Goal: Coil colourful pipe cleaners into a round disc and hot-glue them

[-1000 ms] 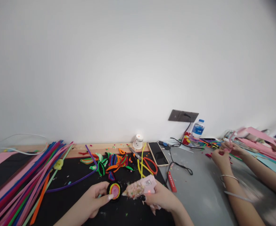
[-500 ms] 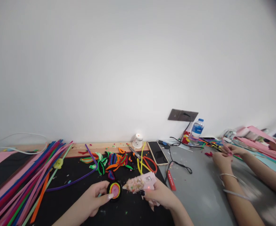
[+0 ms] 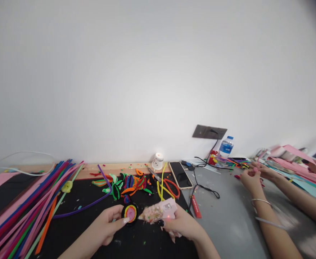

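My left hand [image 3: 106, 225] pinches a round coiled disc [image 3: 130, 213] of pipe cleaners, black on the outside with yellow, orange and pink rings inside. My right hand [image 3: 183, 225] grips a pink glue gun [image 3: 160, 211] whose speckled nozzle end touches the disc's right edge. A small red light glows on the gun. Both hands hover low over the black mat [image 3: 74, 230] at the bottom middle of the view.
A fan of long coloured pipe cleaners [image 3: 25, 212] lies at left. Bent loops [image 3: 131, 183], scissors [image 3: 154, 175], a phone [image 3: 180, 175], a small white jar [image 3: 157, 161], cables and a water bottle [image 3: 225, 148] sit behind. Another person's hands [image 3: 252, 178] work at right among coloured paper.
The disc and glue gun have shifted slightly up and left together, staying in contact. The other person's hands at right moved a little.
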The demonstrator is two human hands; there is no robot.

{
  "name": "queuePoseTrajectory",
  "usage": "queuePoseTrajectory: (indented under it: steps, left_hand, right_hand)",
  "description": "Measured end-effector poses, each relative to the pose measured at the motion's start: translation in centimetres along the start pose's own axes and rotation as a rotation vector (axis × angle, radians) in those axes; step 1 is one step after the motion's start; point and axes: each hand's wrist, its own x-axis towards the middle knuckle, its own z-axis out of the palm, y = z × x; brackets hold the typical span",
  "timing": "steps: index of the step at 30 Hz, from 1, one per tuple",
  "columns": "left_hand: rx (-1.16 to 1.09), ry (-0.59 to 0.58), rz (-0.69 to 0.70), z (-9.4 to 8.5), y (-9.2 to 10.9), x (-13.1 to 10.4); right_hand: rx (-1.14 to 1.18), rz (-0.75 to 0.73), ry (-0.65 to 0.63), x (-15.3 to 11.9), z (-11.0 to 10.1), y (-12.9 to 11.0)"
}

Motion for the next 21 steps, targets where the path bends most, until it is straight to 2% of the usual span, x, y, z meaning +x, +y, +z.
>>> queuePoseTrajectory:
  steps: [10, 14, 21]
  left_hand:
    - [-0.078, 0.006, 0.022, 0.03, -0.88, 0.45]
    - [-0.075, 0.022, 0.006, 0.03, -0.8, 0.4]
    - [-0.049, -0.023, 0.016, -0.1, -0.46, 0.16]
  right_hand:
    - [-0.005, -0.022, -0.033, -0.02, 0.2, -0.03]
    - [-0.002, -0.02, -0.004, -0.05, 0.12, -0.05]
    - [0.0, -0.05, 0.006, -0.14, 0.21, -0.57]
